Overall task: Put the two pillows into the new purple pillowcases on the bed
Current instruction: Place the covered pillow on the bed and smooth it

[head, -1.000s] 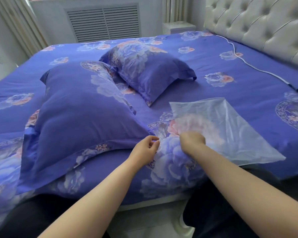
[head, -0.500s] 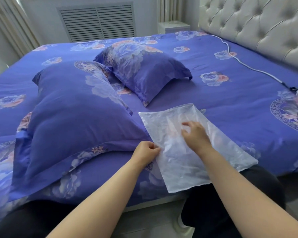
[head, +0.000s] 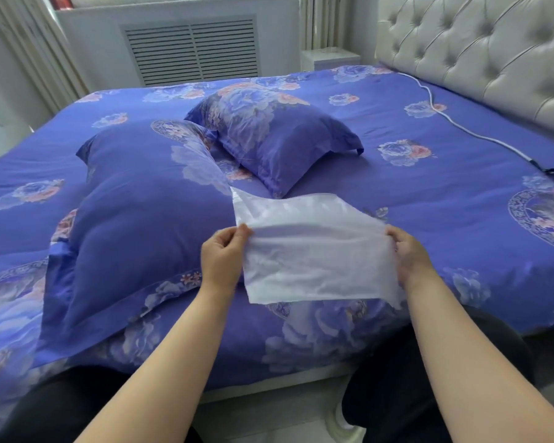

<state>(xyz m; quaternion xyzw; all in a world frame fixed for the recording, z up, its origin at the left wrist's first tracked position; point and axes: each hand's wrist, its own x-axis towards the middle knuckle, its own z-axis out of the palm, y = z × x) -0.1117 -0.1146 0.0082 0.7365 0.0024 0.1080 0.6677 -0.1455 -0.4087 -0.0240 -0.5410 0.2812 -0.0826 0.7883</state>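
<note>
Translucent plastic bag (head: 314, 251), matt cloth pillowcases (head: 147, 225), glossy tufted headboard (head: 493, 59)

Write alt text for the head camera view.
A person's left hand and right hand hold a clear plastic bag stretched between them over a purple floral bed. Two pillows in matching cases, near pillow and far pillow, lie behind it.

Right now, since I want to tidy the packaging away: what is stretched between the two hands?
In the head view, a translucent white plastic bag spans the gap: the left hand pinches its left edge, the right hand grips its right edge, above the bed.
</note>
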